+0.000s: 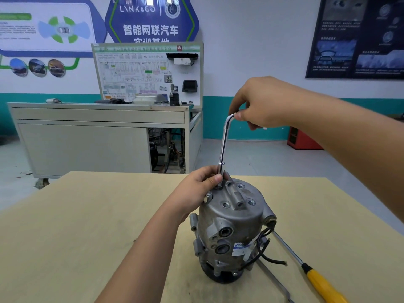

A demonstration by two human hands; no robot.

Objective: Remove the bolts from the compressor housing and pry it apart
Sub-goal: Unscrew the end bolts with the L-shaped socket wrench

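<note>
room | left of compressor (231, 228): bare tabletop (87, 226); right: screwdriver (317, 278), cable (275, 261) obstruct

I am working in an automotive training workshop. Indicators: a blue car-brand wall sign (150, 20), a wiring-diagram demonstration board (135, 73) on a wheeled grey cabinet (83, 141), a dark technical poster (358, 38), and a compressor (231, 226) standing toward the near edge of my worktop (87, 237).

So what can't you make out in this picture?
Head view only:
1. Wrench tip and its bolt: covered by fingers of the left hand.
2. Wrench's upper end: inside the right hand.
3. Screwdriver handle end: cut off by the bottom edge.
4. Compressor label: print blurred, too small.
</note>
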